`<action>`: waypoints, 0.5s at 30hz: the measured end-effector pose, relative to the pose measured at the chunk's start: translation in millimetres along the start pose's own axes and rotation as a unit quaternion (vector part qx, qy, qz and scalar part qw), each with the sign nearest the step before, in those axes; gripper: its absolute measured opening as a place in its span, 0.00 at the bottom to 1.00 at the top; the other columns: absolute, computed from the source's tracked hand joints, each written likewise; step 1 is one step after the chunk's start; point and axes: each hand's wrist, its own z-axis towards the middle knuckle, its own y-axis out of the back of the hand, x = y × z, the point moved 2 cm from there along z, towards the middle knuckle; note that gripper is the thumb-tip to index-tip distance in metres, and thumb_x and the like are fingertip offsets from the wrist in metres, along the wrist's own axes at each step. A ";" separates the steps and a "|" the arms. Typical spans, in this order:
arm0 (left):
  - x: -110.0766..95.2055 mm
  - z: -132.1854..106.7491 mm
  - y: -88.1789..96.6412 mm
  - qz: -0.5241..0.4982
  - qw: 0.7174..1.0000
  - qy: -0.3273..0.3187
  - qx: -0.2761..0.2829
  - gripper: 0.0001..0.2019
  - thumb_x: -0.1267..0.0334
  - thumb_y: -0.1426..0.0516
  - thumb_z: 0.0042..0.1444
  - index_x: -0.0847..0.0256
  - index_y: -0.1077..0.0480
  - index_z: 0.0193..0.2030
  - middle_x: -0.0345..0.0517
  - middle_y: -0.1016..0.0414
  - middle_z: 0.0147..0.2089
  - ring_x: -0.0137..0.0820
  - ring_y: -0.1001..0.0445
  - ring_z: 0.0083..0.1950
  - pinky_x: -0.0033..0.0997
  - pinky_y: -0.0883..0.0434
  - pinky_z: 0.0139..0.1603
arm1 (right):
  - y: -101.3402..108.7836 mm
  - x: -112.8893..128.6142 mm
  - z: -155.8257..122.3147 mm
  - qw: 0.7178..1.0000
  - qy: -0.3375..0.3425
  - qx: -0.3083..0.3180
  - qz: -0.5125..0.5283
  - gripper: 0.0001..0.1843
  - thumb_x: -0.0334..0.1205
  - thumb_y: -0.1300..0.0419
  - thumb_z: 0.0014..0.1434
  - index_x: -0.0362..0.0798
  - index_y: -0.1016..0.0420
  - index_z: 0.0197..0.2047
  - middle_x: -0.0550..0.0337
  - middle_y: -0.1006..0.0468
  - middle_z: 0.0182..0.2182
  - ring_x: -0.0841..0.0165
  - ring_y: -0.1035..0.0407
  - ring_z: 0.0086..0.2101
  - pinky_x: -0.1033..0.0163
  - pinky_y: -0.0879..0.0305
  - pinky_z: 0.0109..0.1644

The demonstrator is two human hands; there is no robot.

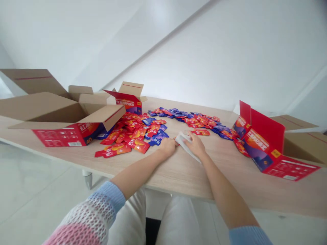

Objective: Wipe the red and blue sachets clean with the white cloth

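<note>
Bare tabletop (178, 173) near edge free; packet piles (133, 132) & boxes (265, 146) block L, R, far side.

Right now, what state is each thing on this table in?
left hand: closed on one end of the white sheet.
right hand: gripping the same sheet.
white sheet: held low over the table, between both hands.
big box on the left: open, flaps spread.
small box behind: open, flap up.
box on the right: open, red flaps raised.
sachets: loose, scattered in red and blue piles.
</note>
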 end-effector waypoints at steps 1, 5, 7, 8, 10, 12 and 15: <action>1.6 0.0 0.5 -0.010 1.000 -0.004 -0.007 0.16 0.63 0.51 0.62 0.51 0.23 0.47 0.48 0.21 0.42 0.39 0.23 0.44 0.33 0.30 0.42 | -4.8 6.6 -4.3 0.999 0.002 0.032 -0.028 0.37 0.58 0.42 0.55 0.57 0.42 0.65 0.49 0.29 0.49 0.56 0.34 0.48 0.53 0.39 0.50; 10.9 1.2 1.2 -0.065 0.997 0.006 -0.028 0.18 0.67 0.49 0.58 0.48 0.24 0.49 0.43 0.20 0.43 0.37 0.23 0.45 0.33 0.29 0.44 | -14.0 17.0 -13.4 0.993 -0.045 0.061 -0.089 0.39 0.57 0.39 0.52 0.60 0.45 0.65 0.48 0.36 0.53 0.52 0.38 0.51 0.50 0.39 0.47; 16.6 3.6 -0.1 -0.094 0.995 0.024 -0.020 0.19 0.71 0.49 0.56 0.50 0.23 0.48 0.41 0.20 0.44 0.35 0.23 0.47 0.31 0.30 0.46 | -13.9 12.4 -11.4 0.991 -0.075 0.058 -0.097 0.30 0.52 0.41 0.57 0.59 0.40 0.61 0.48 0.36 0.53 0.53 0.36 0.50 0.51 0.38 0.46; 19.0 5.0 -1.1 -0.103 0.994 0.029 -0.014 0.18 0.71 0.49 0.56 0.51 0.23 0.47 0.41 0.20 0.45 0.35 0.24 0.48 0.30 0.30 0.47 | -13.4 8.5 -9.4 0.989 -0.086 0.057 -0.105 0.25 0.49 0.43 0.59 0.59 0.38 0.59 0.49 0.35 0.52 0.54 0.36 0.49 0.52 0.37 0.44; 22.2 7.6 -2.8 -0.109 0.994 0.026 -0.005 0.16 0.69 0.48 0.57 0.52 0.22 0.46 0.43 0.21 0.46 0.36 0.24 0.48 0.30 0.30 0.47 | -12.2 -0.5 -5.1 0.985 -0.103 0.053 -0.127 0.20 0.45 0.47 0.61 0.60 0.35 0.57 0.49 0.34 0.52 0.53 0.36 0.47 0.52 0.37 0.42; 23.7 9.1 -4.3 -0.103 0.995 0.013 0.001 0.15 0.68 0.47 0.58 0.52 0.22 0.47 0.44 0.21 0.46 0.36 0.24 0.48 0.31 0.30 0.46 | -11.3 -9.1 -2.0 0.981 -0.122 0.039 -0.145 0.19 0.41 0.50 0.63 0.61 0.33 0.56 0.49 0.33 0.52 0.52 0.37 0.47 0.50 0.36 0.41; 24.7 9.3 -5.1 -0.089 0.996 0.000 0.002 0.16 0.69 0.47 0.58 0.51 0.23 0.48 0.44 0.21 0.47 0.36 0.24 0.48 0.31 0.30 0.47 | -10.7 -18.7 -0.2 0.974 -0.154 0.013 -0.163 0.21 0.37 0.55 0.64 0.62 0.32 0.56 0.48 0.32 0.51 0.51 0.39 0.48 0.46 0.37 0.41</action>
